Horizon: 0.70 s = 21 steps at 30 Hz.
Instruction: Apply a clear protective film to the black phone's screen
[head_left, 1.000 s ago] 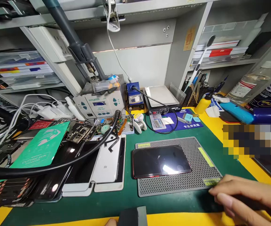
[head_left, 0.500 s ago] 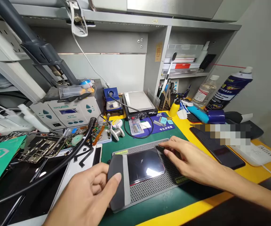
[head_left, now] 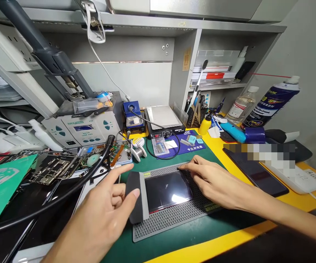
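Note:
My left hand (head_left: 107, 208) pinches a dark grey squeegee (head_left: 134, 199) with a lighter grey edge strip, thumb on the near face and index finger stretched out. The strip stands tilted across the left end of a glossy black phone-sized panel (head_left: 167, 191) bearing a small white logo. The panel lies on a grey perforated pad (head_left: 171, 217) on the green mat. My right hand (head_left: 211, 179) rests at the panel's far right corner. Its index finger is stretched onto that edge; the other fingers are partly curled and hold nothing visible.
A black hose (head_left: 72, 193) crosses the left side, over circuit boards and dark panels. Behind stand a soldering station (head_left: 132, 113), a solder spool (head_left: 138, 152) and a flat heating plate (head_left: 163, 117). A dark phone (head_left: 256, 175) and a spray can (head_left: 271, 102) are at right.
The squeegee has tilted up on its strip and turned slightly, and my left index finger has lifted off it and straightened. My right fingers have shifted left onto the panel's corner.

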Motion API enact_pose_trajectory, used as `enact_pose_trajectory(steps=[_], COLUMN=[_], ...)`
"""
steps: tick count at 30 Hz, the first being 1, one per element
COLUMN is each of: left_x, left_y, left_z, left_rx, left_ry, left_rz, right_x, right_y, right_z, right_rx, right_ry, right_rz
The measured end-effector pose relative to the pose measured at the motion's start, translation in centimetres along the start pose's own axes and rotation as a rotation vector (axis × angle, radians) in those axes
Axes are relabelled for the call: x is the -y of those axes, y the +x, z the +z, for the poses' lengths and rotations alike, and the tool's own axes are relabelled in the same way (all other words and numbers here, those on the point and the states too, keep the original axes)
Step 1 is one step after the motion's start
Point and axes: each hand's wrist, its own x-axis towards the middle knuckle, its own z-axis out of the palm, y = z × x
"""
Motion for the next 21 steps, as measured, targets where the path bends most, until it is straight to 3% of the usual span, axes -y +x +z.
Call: enact_pose_trajectory(steps=[6,13,21], left_x=[0.6,0.9,-0.1], left_y=[0.5,1.1,1.7], left_z=[2.2,2.8,3.2], left_rx=[0.044,0.091,0.027], left_ry=[0.068,0.17,0.362], left_rz=[0.033,0.066,0.074], right_x=[0.0,0.2,0.7], right_y=[0.1,0.2,0.2], right_z=[0.2,0.3,-0.1], right_rx=[-0.001,-0.004,-0.005], right_ry=[0.0,0.018,0.053], right_rz=[0.007,0.035,0.056])
